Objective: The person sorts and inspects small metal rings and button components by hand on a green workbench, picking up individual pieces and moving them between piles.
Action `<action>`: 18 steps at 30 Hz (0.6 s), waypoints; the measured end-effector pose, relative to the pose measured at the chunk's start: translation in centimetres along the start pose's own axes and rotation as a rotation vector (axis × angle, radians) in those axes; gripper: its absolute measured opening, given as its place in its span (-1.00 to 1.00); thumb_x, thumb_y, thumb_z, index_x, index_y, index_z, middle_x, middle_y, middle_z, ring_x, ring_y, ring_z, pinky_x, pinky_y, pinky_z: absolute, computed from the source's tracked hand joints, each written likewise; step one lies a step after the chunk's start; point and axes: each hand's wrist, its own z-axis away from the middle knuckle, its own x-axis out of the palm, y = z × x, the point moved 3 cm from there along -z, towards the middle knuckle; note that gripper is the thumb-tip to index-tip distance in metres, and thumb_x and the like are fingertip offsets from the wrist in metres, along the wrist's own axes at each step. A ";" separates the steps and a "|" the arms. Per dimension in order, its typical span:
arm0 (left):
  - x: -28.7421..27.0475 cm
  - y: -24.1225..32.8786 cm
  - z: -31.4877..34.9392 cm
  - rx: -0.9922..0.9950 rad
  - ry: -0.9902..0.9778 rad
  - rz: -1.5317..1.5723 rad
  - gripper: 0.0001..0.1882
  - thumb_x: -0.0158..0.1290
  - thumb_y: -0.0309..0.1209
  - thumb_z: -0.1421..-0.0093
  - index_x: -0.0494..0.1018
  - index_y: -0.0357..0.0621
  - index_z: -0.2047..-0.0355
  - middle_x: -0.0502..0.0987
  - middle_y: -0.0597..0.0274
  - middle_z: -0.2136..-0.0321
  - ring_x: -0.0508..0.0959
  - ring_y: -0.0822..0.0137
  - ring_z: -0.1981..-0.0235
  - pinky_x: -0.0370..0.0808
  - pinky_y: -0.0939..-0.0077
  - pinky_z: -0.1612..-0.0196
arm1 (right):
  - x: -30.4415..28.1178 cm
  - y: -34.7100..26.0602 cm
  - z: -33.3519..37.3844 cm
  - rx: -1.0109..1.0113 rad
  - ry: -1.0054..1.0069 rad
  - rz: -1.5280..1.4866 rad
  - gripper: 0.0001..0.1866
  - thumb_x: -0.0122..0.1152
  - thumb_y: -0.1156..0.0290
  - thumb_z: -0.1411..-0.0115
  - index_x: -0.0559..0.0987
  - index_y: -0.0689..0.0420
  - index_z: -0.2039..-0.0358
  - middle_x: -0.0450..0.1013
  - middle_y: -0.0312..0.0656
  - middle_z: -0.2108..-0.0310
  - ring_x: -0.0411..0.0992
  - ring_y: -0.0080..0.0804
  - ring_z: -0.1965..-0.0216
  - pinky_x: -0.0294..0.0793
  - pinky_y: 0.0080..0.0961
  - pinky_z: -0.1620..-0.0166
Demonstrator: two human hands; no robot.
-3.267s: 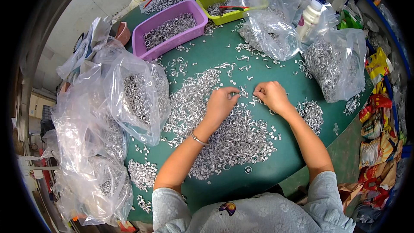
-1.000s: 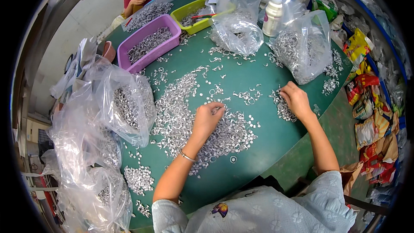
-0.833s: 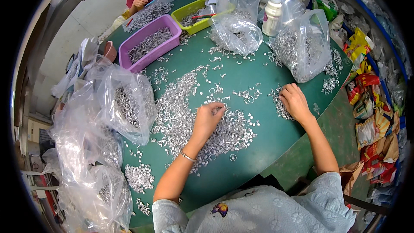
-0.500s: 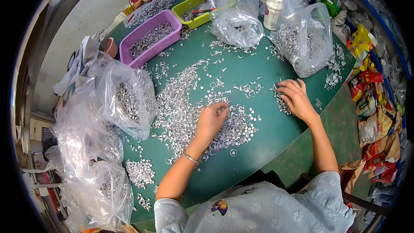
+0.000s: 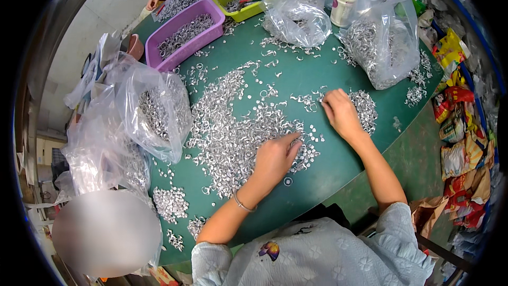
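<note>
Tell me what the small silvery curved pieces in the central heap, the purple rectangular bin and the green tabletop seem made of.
Small silvery curved pieces: probably metal, perhaps coated plastic; they glint brightly.
Purple rectangular bin: likely moulded plastic, satin; even colour and rounded corners suggest it.
Green tabletop: smooth, slightly glossy, with soft sheen; could be laminate or rubber.

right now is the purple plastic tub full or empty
Neither: the purple plastic tub is partly filled. Small silvery metal pieces lie inside, with bare inner wall above them.
</note>
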 end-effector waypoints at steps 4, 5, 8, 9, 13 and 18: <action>-0.2 -0.9 1.2 -0.137 -0.018 0.263 -0.82 0.09 -0.44 -0.12 0.55 -0.20 0.26 0.46 0.22 0.70 0.34 0.47 0.74 0.32 0.58 0.61 | -0.3 0.0 1.7 0.614 -0.104 -1.212 -0.95 0.02 0.58 -0.18 0.44 0.26 0.33 0.41 -0.25 0.38 0.40 -0.55 0.32 0.39 -0.63 0.34; -0.2 -1.3 1.5 -0.171 -0.014 0.360 -0.82 0.08 -0.44 -0.13 0.55 -0.21 0.27 0.48 0.25 0.69 0.35 0.49 0.74 0.32 0.59 0.62 | -0.3 -0.3 1.5 0.694 -0.114 -1.357 -0.92 0.04 0.58 -0.17 0.44 0.27 0.30 0.40 -0.25 0.38 0.40 -0.54 0.33 0.38 -0.63 0.34; 0.2 -1.2 2.0 -0.328 -0.098 0.638 -0.81 0.03 -0.42 -0.18 0.54 -0.23 0.24 0.38 0.43 0.69 0.25 0.61 0.71 0.19 0.68 0.64 | 0.5 0.1 1.0 0.818 -0.162 -1.711 -0.79 0.12 0.50 -0.13 0.49 0.24 0.20 0.37 -0.25 0.42 0.38 -0.53 0.35 0.37 -0.60 0.34; 0.4 -1.1 2.3 -0.396 -0.136 0.726 -0.80 0.02 -0.42 -0.20 0.54 -0.23 0.23 0.33 0.51 0.70 0.21 0.66 0.70 0.13 0.72 0.65 | 0.5 0.1 0.6 0.694 -0.193 -1.297 -0.80 0.14 0.48 -0.11 0.51 0.21 0.22 0.37 -0.23 0.43 0.38 -0.49 0.37 0.37 -0.57 0.35; 1.0 -0.3 3.3 -0.503 -0.217 0.978 -0.79 -0.03 -0.41 -0.23 0.52 -0.24 0.20 0.23 0.56 0.71 0.11 0.69 0.70 0.03 0.76 0.65 | 2.1 -2.2 -0.4 0.183 -0.087 -0.099 -0.81 0.26 0.37 0.01 0.55 0.09 0.35 0.42 -0.12 0.45 0.43 -0.12 0.46 0.41 -0.31 0.41; 1.3 0.1 4.9 -0.548 -0.247 1.086 -0.77 -0.05 -0.41 -0.25 0.50 -0.29 0.19 0.18 0.56 0.72 0.08 0.66 0.70 0.00 0.74 0.64 | 3.1 -2.5 0.0 0.160 -0.060 -0.023 -0.86 0.23 0.39 -0.04 0.54 0.11 0.37 0.42 -0.20 0.52 0.43 -0.25 0.51 0.40 -0.38 0.44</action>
